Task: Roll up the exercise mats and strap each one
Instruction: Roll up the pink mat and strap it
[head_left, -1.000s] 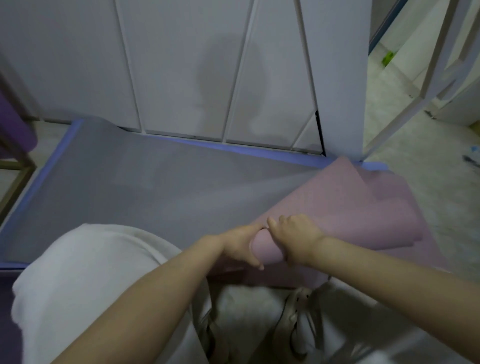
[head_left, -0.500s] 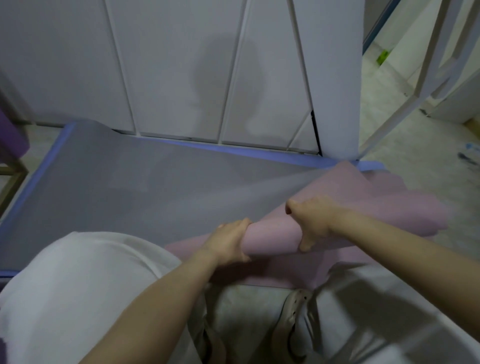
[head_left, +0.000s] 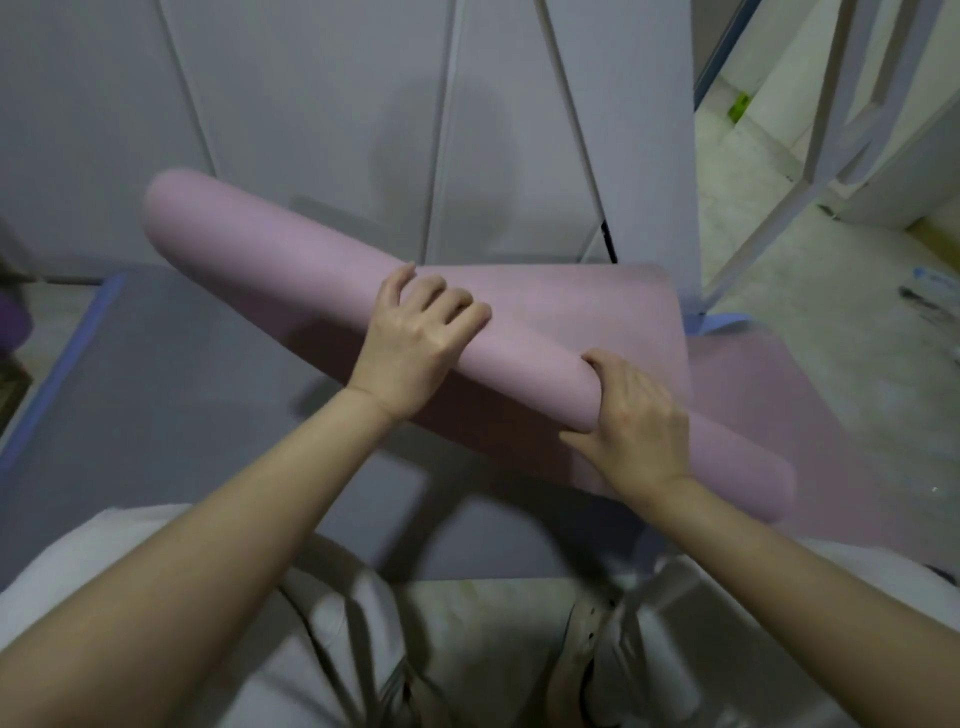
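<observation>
— What are the hands doing?
— Both grasp the pink mat (head_left: 291, 249). The left hand (head_left: 410, 343) curls over the roll's middle, and the right hand (head_left: 639, 421) wraps it nearer the lower end.
— How many mats?
— Two: the pink one, raised slantwise, and one grey mat (head_left: 156, 389) flat on the floor (head_left: 857, 291).
— Any change?
— Half a second ago the roll sat lower, with the hands closer together.

Both hands (head_left: 415, 343) on pink mat roll (head_left: 291, 260)
</observation>
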